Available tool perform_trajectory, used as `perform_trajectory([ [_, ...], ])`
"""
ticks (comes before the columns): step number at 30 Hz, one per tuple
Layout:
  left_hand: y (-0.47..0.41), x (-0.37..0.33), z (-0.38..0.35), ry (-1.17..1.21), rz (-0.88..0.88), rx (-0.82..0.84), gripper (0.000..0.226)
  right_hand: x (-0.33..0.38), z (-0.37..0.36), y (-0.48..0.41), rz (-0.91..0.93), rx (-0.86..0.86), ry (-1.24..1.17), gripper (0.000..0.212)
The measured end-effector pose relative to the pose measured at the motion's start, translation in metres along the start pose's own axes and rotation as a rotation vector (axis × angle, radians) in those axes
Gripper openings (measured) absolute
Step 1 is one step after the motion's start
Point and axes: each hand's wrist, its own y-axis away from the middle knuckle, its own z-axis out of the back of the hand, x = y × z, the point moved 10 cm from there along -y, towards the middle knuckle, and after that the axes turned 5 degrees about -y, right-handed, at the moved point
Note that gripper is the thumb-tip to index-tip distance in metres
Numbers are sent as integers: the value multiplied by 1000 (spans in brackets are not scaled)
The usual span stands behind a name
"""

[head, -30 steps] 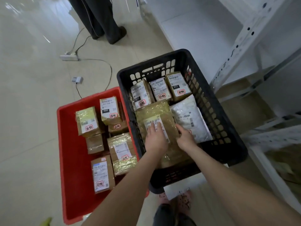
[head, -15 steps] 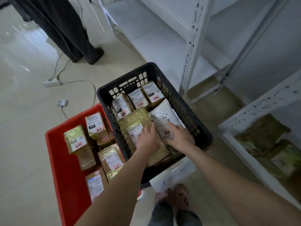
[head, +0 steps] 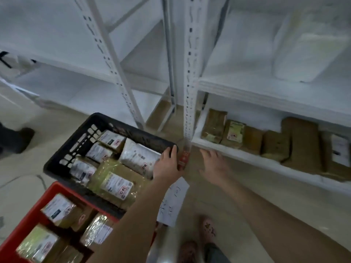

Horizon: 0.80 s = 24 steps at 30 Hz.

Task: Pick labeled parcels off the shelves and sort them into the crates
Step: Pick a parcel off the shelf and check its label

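The black crate [head: 106, 118] stands on the floor with several labelled parcels in it, among them a white mailer [head: 138, 156] and a large taped brown parcel [head: 115, 183]. My left hand [head: 168, 165] lies over the crate's right rim and holds no parcel. Beside it, my right hand [head: 212, 164] hovers with fingers spread and nothing in it, just in front of the bottom shelf [head: 237, 154]. Several brown parcels [head: 234, 133] sit in a row on that shelf. The red crate [head: 43, 194] at lower left holds several labelled boxes.
A white perforated shelf upright [head: 190, 73] stands between the two hands. A white bag [head: 307, 44] lies on the shelf above. A handwritten paper sheet [head: 174, 200] lies on the floor by my feet [head: 207, 228]. Another person's shoe [head: 20, 137] is at far left.
Both hands have left the parcels in the black crate. The left now lies on its right rim, the right has moved right toward the bottom shelf. The view has swung up to the shelves.
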Motion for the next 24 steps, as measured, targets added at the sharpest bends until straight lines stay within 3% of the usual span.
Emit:
perform_trajectory([
  [15,70,-340,-59,-105,-508,140,96,-277,87,210,-534,-177,-104,74],
  [24,146,-563,-115,-224,-667,158,99,-462,122,340,-639,-281,-201,71],
])
